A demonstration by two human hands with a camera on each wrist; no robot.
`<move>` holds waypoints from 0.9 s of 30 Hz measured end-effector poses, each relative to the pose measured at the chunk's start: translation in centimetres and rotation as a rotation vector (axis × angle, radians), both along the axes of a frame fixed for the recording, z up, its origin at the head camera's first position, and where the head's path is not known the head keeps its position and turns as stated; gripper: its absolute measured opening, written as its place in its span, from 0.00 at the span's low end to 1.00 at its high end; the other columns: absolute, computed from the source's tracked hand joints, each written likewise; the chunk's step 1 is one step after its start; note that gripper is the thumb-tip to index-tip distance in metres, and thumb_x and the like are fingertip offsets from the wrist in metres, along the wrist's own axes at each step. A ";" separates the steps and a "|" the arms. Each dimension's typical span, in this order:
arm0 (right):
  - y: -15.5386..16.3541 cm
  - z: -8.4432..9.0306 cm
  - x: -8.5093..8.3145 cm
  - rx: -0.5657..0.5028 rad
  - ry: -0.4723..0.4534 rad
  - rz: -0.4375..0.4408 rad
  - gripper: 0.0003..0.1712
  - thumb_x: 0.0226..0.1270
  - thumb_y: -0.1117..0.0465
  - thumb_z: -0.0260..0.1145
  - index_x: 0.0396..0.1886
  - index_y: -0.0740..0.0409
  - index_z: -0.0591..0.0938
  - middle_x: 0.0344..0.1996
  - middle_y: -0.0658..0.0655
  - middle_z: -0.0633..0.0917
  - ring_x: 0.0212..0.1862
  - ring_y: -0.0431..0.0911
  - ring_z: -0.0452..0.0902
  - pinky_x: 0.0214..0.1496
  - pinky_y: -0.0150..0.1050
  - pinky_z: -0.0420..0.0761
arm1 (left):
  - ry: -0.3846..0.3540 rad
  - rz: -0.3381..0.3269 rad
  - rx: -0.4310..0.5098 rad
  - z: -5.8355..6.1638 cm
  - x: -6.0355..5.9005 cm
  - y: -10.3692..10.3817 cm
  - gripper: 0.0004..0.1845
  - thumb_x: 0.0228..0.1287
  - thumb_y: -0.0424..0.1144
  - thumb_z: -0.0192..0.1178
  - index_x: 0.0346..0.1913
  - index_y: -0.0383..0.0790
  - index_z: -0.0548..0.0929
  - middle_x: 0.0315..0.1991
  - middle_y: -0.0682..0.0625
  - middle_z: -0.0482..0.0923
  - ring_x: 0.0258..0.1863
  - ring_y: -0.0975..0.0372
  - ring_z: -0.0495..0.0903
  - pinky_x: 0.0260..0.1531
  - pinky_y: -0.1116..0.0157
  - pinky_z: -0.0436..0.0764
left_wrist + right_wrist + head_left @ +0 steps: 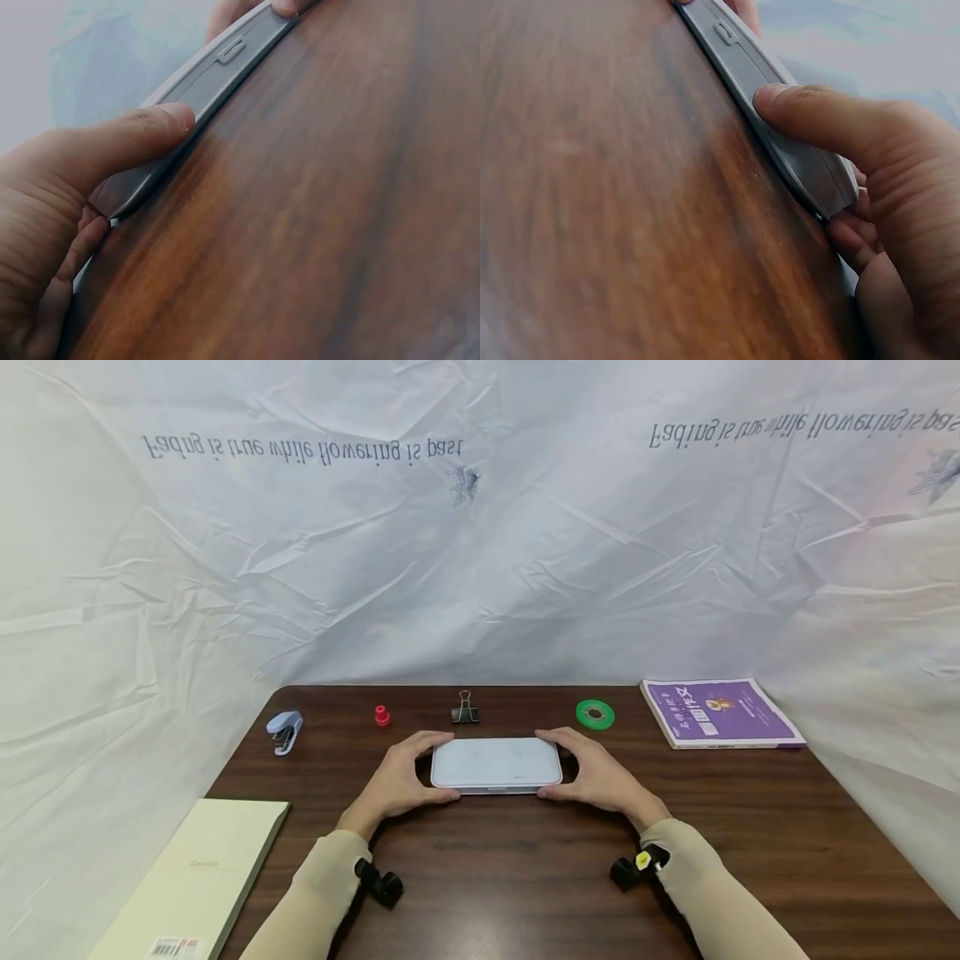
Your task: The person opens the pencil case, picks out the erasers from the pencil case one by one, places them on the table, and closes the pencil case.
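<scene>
From the head camera we see a flat grey case point(496, 764) lying in the middle of the dark wooden table point(525, 877). Our left hand point(395, 785) grips its left end and our right hand point(596, 777) grips its right end, each with the thumb on the near edge and the fingers curled around the far edge. Behind the case, in 1 row, stand a stapler point(285, 732), a red cap point(382, 716), a binder clip point(465, 710) and a green tape roll point(595, 714). A purple book point(720, 712) lies at the far right, a pale notebook point(202, 877) at the near left.

From the left wrist camera, the left thumb point(142, 135) presses on the case's front edge point(202, 82), near a small latch.

From the right wrist camera, the right thumb point(810, 112) presses the same edge point(780, 127).
</scene>
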State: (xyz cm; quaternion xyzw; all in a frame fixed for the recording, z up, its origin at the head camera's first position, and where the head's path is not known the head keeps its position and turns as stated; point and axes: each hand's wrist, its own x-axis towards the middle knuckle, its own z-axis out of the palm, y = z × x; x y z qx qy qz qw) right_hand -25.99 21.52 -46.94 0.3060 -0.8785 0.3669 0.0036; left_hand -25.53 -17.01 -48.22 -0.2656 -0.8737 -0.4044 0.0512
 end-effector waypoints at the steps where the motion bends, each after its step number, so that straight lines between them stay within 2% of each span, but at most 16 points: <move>1: 0.0 0.0 -0.1 -0.009 -0.008 -0.001 0.55 0.62 0.42 0.88 0.84 0.53 0.75 0.73 0.52 0.80 0.67 0.50 0.81 0.68 0.56 0.83 | -0.006 0.005 0.000 0.0 0.0 0.0 0.52 0.50 0.52 0.91 0.79 0.45 0.80 0.73 0.52 0.80 0.71 0.53 0.80 0.69 0.45 0.80; 7: 0.4 -0.1 -0.7 -0.073 -0.081 -0.023 0.52 0.55 0.47 0.93 0.79 0.50 0.81 0.68 0.53 0.84 0.56 0.48 0.85 0.59 0.45 0.87 | -0.036 0.021 0.004 0.1 0.1 0.2 0.52 0.49 0.51 0.92 0.78 0.45 0.81 0.73 0.52 0.80 0.70 0.54 0.81 0.69 0.45 0.80; 15: 0.4 0.4 -1.3 -0.093 -0.150 -0.029 0.49 0.52 0.49 0.94 0.75 0.50 0.84 0.58 0.52 0.87 0.51 0.47 0.84 0.54 0.41 0.86 | -0.057 0.038 -0.021 0.3 0.3 0.5 0.52 0.49 0.50 0.92 0.79 0.44 0.80 0.73 0.51 0.80 0.69 0.53 0.81 0.69 0.45 0.80; 21: 0.4 0.7 -1.6 -0.079 -0.151 -0.022 0.49 0.53 0.48 0.94 0.75 0.52 0.84 0.58 0.52 0.88 0.51 0.46 0.85 0.52 0.40 0.87 | -0.044 0.043 -0.017 0.4 0.2 0.5 0.52 0.48 0.49 0.92 0.78 0.44 0.81 0.72 0.51 0.80 0.68 0.53 0.82 0.68 0.45 0.81; 27: 0.6 1.1 -1.9 -0.109 -0.166 -0.017 0.42 0.61 0.53 0.90 0.74 0.58 0.85 0.51 0.56 0.90 0.47 0.48 0.85 0.46 0.38 0.86 | -0.041 0.050 -0.048 0.4 0.2 0.5 0.53 0.50 0.52 0.91 0.80 0.46 0.79 0.74 0.51 0.79 0.71 0.52 0.80 0.70 0.44 0.79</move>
